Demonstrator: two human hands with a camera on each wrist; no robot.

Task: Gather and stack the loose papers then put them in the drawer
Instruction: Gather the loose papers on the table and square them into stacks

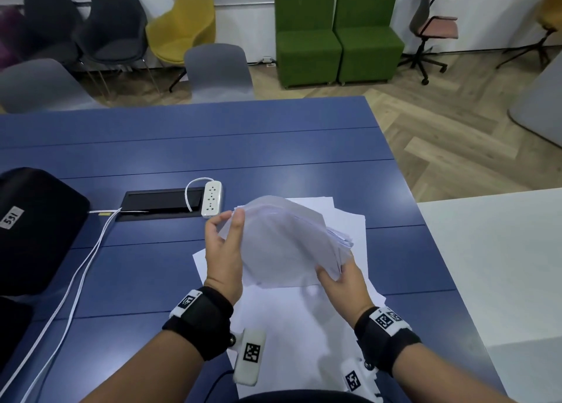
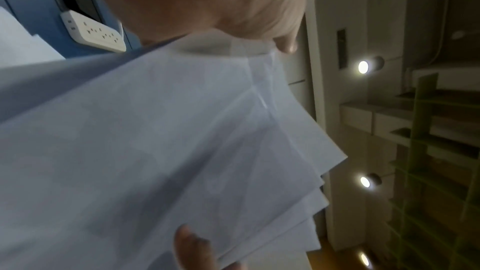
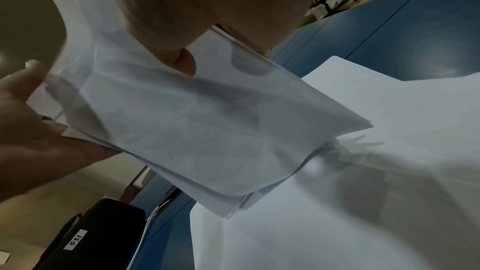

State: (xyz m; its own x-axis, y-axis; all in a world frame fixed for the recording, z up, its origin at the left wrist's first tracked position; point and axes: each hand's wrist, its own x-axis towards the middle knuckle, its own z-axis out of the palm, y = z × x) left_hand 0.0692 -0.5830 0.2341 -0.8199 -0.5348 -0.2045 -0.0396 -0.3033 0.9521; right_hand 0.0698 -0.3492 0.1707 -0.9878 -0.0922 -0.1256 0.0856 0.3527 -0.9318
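While more loose sheets [image 1: 292,326] lie spread on the blue table [image 1: 152,147], both hands hold a bowed stack of papers [image 1: 282,238] above them. The left hand [image 1: 223,250] pinches the stack's left edge between thumb and fingers; the right hand [image 1: 343,284] grips its lower right corner. A white power strip [image 1: 212,199] sits nearby.

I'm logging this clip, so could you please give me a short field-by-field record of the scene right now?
left hand: grips the far left edge of the held stack
right hand: grips the near right corner
held stack: lifted off the table, bowed, edges fanned
loose sheets: lying on the blue table
power strip: beside the black cable tray
drawer: not in view
black case: at left
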